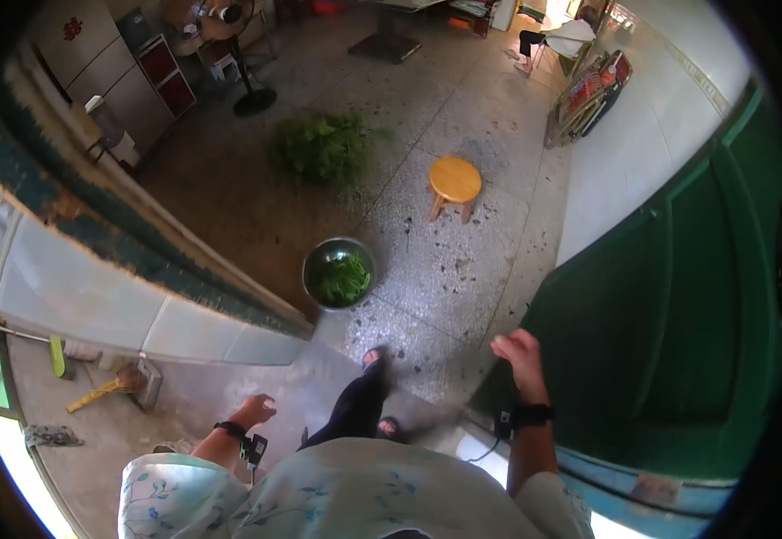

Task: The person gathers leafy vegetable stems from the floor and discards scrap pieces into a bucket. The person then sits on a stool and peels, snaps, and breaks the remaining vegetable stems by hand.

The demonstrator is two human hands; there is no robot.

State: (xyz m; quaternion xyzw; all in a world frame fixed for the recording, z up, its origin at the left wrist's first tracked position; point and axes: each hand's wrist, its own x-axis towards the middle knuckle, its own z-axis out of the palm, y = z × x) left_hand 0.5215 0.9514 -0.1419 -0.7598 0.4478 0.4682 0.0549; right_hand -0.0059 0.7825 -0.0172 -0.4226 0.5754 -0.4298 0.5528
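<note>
My left hand (254,410) hangs low beside my body, its fingers loosely bent and nothing in it. On the other side, my right hand (518,355) is raised near the green door (642,305); its fingers curl loosely and hold nothing I can see. Whether it touches the door I cannot tell. Both wrists wear black straps with small devices. Ahead of my feet, a metal basin (305,274) sits on the floor with green leafy vegetables (344,278) inside. Beyond it lie a heap of leafy greens (323,148) and a round wooden stool (455,181).
A weathered door frame (139,234) stands at my left, with a yellow-handled broom (108,388) and a dustpan (146,384) behind it. Folded chairs (588,97) lean on the right wall. Farther back, a person (570,36) sits on a chair. A black stand base (254,101) rests at the upper left.
</note>
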